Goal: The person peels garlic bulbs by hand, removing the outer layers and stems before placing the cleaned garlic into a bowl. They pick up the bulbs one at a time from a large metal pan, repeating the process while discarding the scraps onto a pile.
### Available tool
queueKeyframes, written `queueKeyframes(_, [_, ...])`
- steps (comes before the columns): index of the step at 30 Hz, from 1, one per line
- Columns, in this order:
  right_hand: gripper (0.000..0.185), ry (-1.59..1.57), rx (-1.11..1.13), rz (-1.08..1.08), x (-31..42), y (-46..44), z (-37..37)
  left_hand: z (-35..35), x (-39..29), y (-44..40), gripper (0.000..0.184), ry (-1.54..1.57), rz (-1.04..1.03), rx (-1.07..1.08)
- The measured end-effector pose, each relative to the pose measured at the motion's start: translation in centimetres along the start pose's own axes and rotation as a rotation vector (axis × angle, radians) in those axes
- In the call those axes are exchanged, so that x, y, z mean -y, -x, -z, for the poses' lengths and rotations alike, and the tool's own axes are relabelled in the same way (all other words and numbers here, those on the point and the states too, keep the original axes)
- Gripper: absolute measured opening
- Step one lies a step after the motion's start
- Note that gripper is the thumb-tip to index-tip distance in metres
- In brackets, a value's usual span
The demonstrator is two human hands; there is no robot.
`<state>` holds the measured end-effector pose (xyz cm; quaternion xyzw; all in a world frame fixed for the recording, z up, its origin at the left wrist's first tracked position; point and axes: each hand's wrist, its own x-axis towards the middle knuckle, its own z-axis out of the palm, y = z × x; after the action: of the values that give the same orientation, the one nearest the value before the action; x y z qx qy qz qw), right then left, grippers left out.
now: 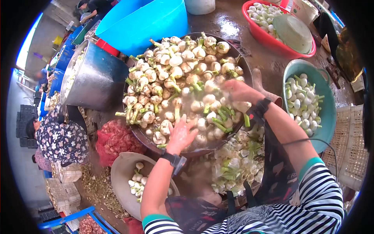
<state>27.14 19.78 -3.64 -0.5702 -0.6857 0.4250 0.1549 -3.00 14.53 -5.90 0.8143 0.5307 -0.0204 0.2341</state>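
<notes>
A large round basin in front of me holds murky water and a heap of garlic bulbs with short green stalks, many still soil-stained. My left hand reaches in at the near side, fingers spread among the floating bulbs, holding nothing that I can see. Over the right part of the basin is my right hand, close to some wet bulbs; its fingers are blurred, and whether they grip a bulb is unclear. Peeled skins and leaves lie heaped between the basin and my body.
Cleaned white bulbs fill a green tub at right and a red basin behind. A grey tub stands near left, below a red mesh sack. Beyond are a metal pot, a blue tub and a seated person.
</notes>
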Motion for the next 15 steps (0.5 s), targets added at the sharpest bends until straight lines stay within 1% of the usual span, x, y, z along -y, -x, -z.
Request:
queueKeyframes(1, [0.052, -0.276, -0.108, 0.067, 1.6, 1.1, -0.3, 0.4, -1.2, 0.7, 0.041, 0.243, 0.029, -0.055])
queueKeyframes(2, [0.057, -0.463, -0.128, 0.108, 3.4, 2.3, -0.6, 0.8, -2.2, 1.1, 0.036, 0.485, 0.053, -0.116])
queueKeyframes(3, [0.062, -0.648, -0.145, 0.154, 6.1, 3.7, -0.9, 0.9, -2.9, 1.4, 0.044, 0.648, 0.115, -0.019])
queueKeyframes(4, [0.068, -0.832, -0.156, 0.203, 8.2, 5.1, -1.7, 1.5, -5.4, 3.1, 0.048, 1.103, 0.218, -0.028])
queueKeyframes(6, [0.077, -0.623, -0.282, 0.377, 10.5, 8.1, -4.8, 1.9, -7.9, 5.1, 0.052, 1.953, 0.401, 0.265])
queueKeyframes(7, [0.079, -0.488, -0.322, 0.451, 11.8, 9.8, -6.2, 1.7, -8.3, 6.3, 0.054, 2.023, 0.250, 0.324])
queueKeyframes(8, [0.078, -0.525, -0.250, 0.408, 12.5, 11.6, -7.7, 1.4, -8.6, 7.6, 0.058, 2.085, 0.097, 0.384])
queueKeyframes(9, [0.080, -0.380, -0.263, 0.523, 12.4, 12.7, -8.9, 1.2, -8.7, 8.7, 0.053, 2.114, 0.152, 0.349])
queueKeyframes(10, [0.082, -0.234, -0.276, 0.637, 12.1, 13.7, -9.8, 1.2, -8.7, 10.0, 0.051, 2.072, 0.120, 0.265])
queueKeyframes(11, [0.084, -0.383, -0.171, 0.567, 11.9, 14.8, -10.5, 1.3, -8.6, 11.3, 0.048, 2.026, 0.090, 0.186])
queueKeyframes(12, [0.077, -0.654, -0.072, 0.445, 11.6, 15.8, -11.3, 1.3, -8.7, 12.6, 0.046, 1.980, 0.063, 0.112])
queueKeyframes(13, [0.075, -0.871, -0.069, 0.464, 10.6, 15.9, -12.2, 2.0, -9.1, 14.3, 0.042, 1.920, 0.156, 0.037])
queueKeyframes(14, [0.075, -1.087, -0.071, 0.476, 9.7, 16.2, -13.0, 2.0, -9.3, 15.4, 0.043, 1.760, 0.154, -0.025])
queueKeyframes(15, [0.068, -1.147, -0.164, 0.373, 11.9, 17.8, -12.7, 1.9, -9.6, 16.3, 0.045, 1.602, 0.150, -0.080])
